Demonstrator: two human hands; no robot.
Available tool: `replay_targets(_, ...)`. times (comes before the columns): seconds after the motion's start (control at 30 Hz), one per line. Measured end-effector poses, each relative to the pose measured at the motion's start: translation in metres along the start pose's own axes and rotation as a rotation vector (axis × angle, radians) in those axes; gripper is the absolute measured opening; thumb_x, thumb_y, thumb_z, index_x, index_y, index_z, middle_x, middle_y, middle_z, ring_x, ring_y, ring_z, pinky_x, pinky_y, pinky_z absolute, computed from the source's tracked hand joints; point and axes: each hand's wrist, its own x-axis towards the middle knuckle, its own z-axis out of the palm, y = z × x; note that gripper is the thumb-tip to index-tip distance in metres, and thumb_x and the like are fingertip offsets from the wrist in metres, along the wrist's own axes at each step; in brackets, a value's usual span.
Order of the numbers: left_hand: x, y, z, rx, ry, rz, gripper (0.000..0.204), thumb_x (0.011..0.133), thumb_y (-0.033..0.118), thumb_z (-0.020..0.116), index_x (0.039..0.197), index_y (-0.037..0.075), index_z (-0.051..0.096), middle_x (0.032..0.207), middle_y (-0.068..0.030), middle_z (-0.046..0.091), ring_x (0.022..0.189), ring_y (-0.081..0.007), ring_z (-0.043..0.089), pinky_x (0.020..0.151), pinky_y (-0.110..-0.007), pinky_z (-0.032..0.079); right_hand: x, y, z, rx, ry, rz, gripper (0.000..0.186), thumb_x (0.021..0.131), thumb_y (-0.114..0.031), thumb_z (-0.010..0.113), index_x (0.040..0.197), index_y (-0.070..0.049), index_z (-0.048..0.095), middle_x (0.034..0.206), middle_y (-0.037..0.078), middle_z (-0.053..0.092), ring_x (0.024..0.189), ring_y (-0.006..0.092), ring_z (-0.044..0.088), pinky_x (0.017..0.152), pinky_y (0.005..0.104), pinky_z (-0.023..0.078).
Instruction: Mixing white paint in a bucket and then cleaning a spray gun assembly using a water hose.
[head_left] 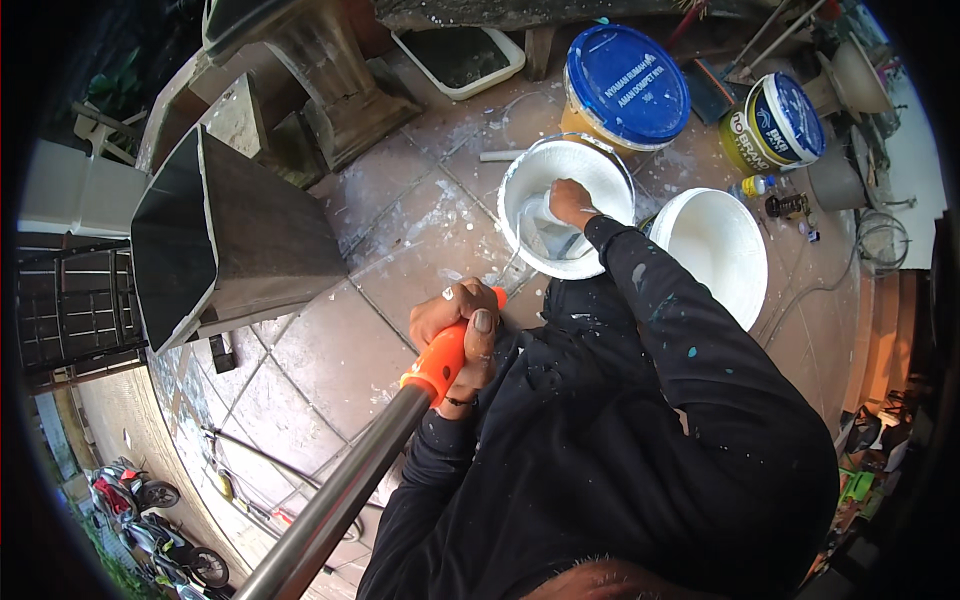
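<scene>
My left hand (455, 335) is wrapped round the orange grip of a metal extension pole (340, 490). The pole slants down to the lower left and its far end is out of view. My right hand (572, 204) reaches into a paint-smeared white bucket (512, 190), fingers closed on a pale, cup-like thing (538, 212) that the hand partly hides. Whitish material lies in the bottom of that bucket. A second white bucket (755, 262) stands to its right, beside my right forearm.
Two lidded paint pails, one larger (625, 85) and one smaller (770, 125), stand beyond the buckets. A white-rimmed tray (510, 62) lies farther back. On the left, a large grey hollow planter-like form (265, 230) rests on the paint-spattered tiles (400, 220). Parked motorbikes (150, 510) show lower left.
</scene>
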Motion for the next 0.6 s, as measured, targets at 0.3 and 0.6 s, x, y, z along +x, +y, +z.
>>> replay_targets(0.3, 0.000, -0.012, 0.002, 0.057, 0.042, 0.068, 0.039, 0.092, 0.027, 0.060, 0.064, 0.007, 0.041, 0.050, -0.0016, 0.041, 0.047, -0.0139, 0.040, 0.047, -0.030, 0.036, 0.021, 0.010, -0.011, 0.087, -0.124, -0.140, 0.047, 0.092, -0.040, 0.058, 0.123, -0.007, 0.065, 0.120, 0.017, 0.068, 0.115, 0.0342, 0.061, 0.103, 0.0437, 0.046)
replay_targets(0.6, -0.002, -0.015, -0.006, 0.083, -0.002, 0.094, 0.037, 0.091, 0.026, 0.060, 0.065, 0.007, 0.041, 0.050, -0.0028, 0.044, 0.047, -0.0149, 0.042, 0.048, -0.030, 0.037, 0.055, 0.022, 0.014, -0.055, -0.099, -0.063, 0.031, 0.089, -0.033, 0.061, 0.099, -0.007, 0.073, 0.103, 0.018, 0.071, 0.102, 0.0347, 0.067, 0.095, 0.0447, 0.050)
